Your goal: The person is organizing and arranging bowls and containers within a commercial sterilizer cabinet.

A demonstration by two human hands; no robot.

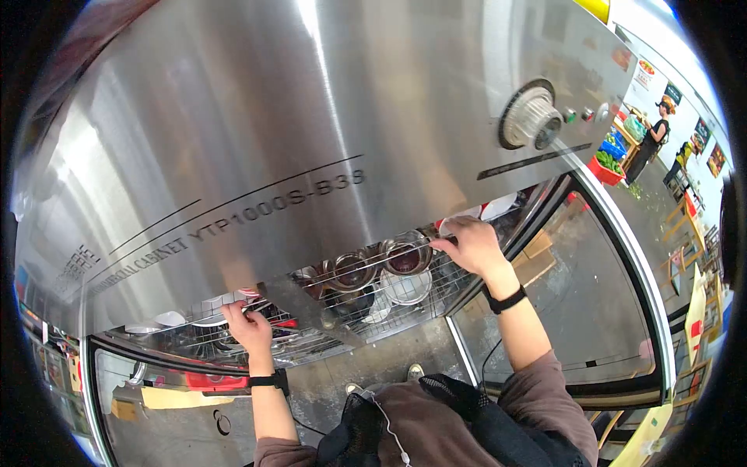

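Observation:
A stainless steel cabinet (pixel 257 101) with a control knob fills the upper view, and its glass doors are swung out on both sides. Inside is a wire rack (pixel 358 276) bearing metal pots (pixel 405 258) and white dishes (pixel 408 288). My left hand (pixel 250 331) is curled round the rack's front edge at the left, near a white bowl (pixel 208 313). At the rack's right end, my right hand (pixel 469 247) closes on the front edge, beside red and white dishware (pixel 498 206). The cabinet's front hides part of my fingertips.
The right glass door (pixel 591 303) and left glass door (pixel 179 420) flank me. Beyond the left door lies a red tray (pixel 214 381). Cardboard (pixel 533 247) shows behind the right door. A person (pixel 660 136) stands at the far right near vegetable crates (pixel 607 165) and wooden chairs.

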